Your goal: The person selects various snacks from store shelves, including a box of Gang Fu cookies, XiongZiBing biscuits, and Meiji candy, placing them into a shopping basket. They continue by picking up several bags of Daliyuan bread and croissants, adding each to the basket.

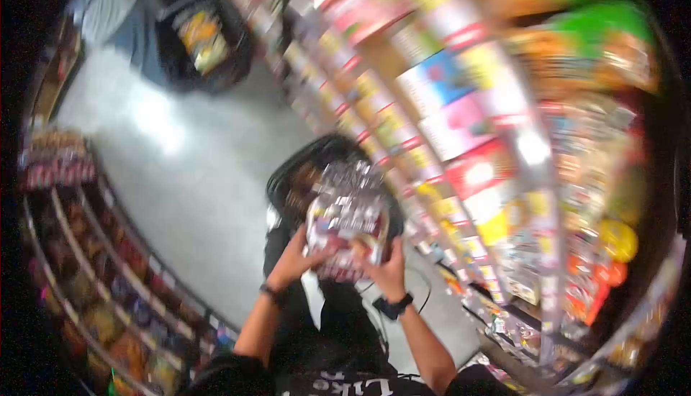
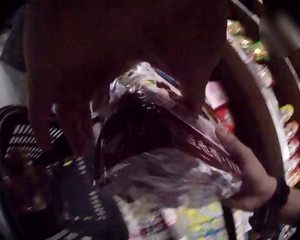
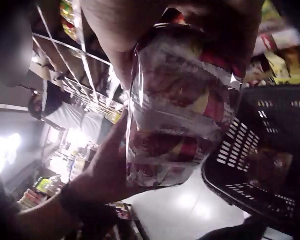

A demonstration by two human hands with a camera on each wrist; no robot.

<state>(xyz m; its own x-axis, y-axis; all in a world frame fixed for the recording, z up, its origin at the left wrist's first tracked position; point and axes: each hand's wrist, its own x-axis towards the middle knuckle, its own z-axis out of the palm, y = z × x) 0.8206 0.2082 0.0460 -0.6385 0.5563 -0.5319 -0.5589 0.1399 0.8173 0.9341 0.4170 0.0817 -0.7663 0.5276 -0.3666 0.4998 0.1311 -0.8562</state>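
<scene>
Both hands hold a shiny clear plastic snack bag [image 1: 347, 223] in front of the body, one at each side. Small wrapped packets with maroon and white print show through its film in the right wrist view. In the head view, the left hand [image 1: 291, 263] grips the bag's near left side. The right hand [image 1: 389, 275], with a black watch at its wrist, grips the near right side. Beyond and below the bag is a black shopping basket [image 3: 232, 150] with slotted walls. A brownish packet [image 3: 271, 167] lies inside it.
Shelves with boxed goods [image 1: 450, 119] and price labels run close along the right. Lower shelves [image 1: 108, 252] of packaged goods curve along the left. On the grey floor [image 1: 201, 158], a second black basket [image 1: 234, 58] is beside another person at the upper left.
</scene>
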